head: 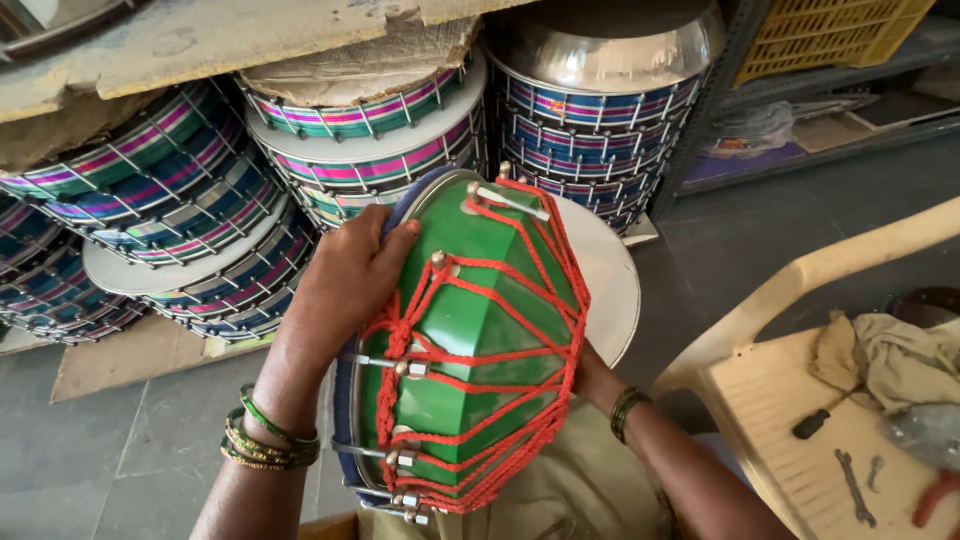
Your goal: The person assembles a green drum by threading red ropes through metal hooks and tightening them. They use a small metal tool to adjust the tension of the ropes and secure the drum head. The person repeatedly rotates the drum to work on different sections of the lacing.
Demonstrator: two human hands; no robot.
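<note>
Grip first: left hand (352, 275) lies flat on the upper left flank of the green drum (470, 340), fingers spread and pressing over the rim, thumb toward the shell; wrapped on the drum, not a closed fist. Right hand (592, 378) is mostly hidden behind the drum's right side, only its heel and wrist show, so whether it clamps the shell or just props it I cannot tell.

Drum sits on the person's lap, between both hands, touching both. Long axis runs from lower left near the body up and away to the upper right, tilted. Red rope lacing (520, 300) zigzags across the shell. Left hand is nearer the far upper head; right hand is at mid-shell, underneath.

Counts: one green drum in hand. Bangles (268, 440) on left wrist, several, green and gold. One band on right wrist. Stacked striped drums (360, 150) behind on the floor, at least three stacks; exact drum count unclear. One steel pot (600, 40) on the rightmost stack. One cream plastic chair (800, 400) at right carrying one spanner (855, 488), a cloth (890, 360) and a red-handled tool (935, 497).
</note>
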